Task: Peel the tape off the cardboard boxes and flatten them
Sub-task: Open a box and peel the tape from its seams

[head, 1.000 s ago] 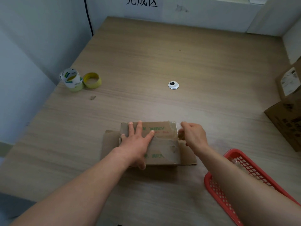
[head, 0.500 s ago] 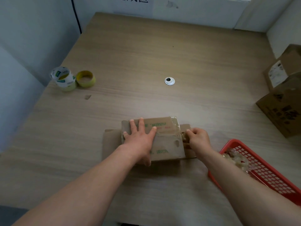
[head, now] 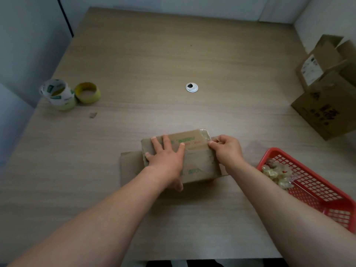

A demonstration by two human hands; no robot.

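Cardboard box (head: 198, 162) sits on a flat cardboard sheet (head: 131, 164) near the desk's (head: 173, 64) front edge, with the left hand (head: 165, 160) spread flat and pressing on its top panel. Right hand (head: 227, 149) is curled at the box's right end, apparently pinching the clear tape (head: 205, 135). Judgement: box light and easily dented, tape glossy and slippery, so grip the tape's lifted end.

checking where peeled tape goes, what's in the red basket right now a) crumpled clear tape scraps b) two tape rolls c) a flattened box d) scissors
a: a clump of crumpled tape scraps lies in the far left corner of the red basket.
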